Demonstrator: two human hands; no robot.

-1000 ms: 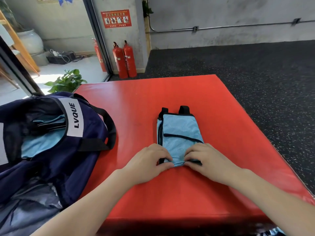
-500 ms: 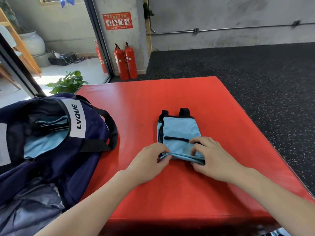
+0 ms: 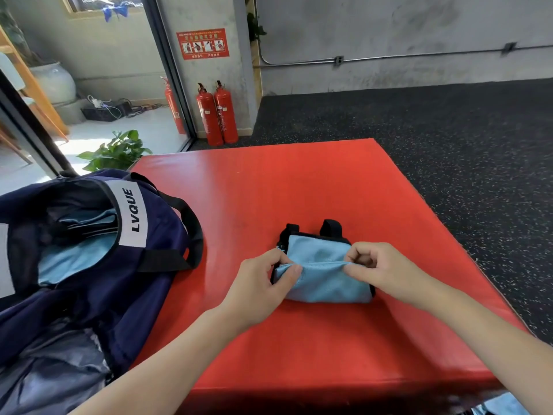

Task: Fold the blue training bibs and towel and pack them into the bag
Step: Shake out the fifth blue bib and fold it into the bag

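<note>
My left hand (image 3: 263, 283) and right hand (image 3: 380, 269) each pinch one end of a raised fold in the light blue mesh training bib with black trim (image 3: 323, 280), thumbs and fingers curled onto the cloth. The bib lies part-folded on the red padded mat (image 3: 299, 190), nearer its front edge. At the mat's left edge, the open navy fabric bag with a white LVQUE label (image 3: 149, 244) already shows light blue cloth inside

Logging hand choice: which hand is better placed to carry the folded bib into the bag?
Probably the left hand: it already pinches the bib on the side nearer the open bag. The right hand would have to cross over.
</note>
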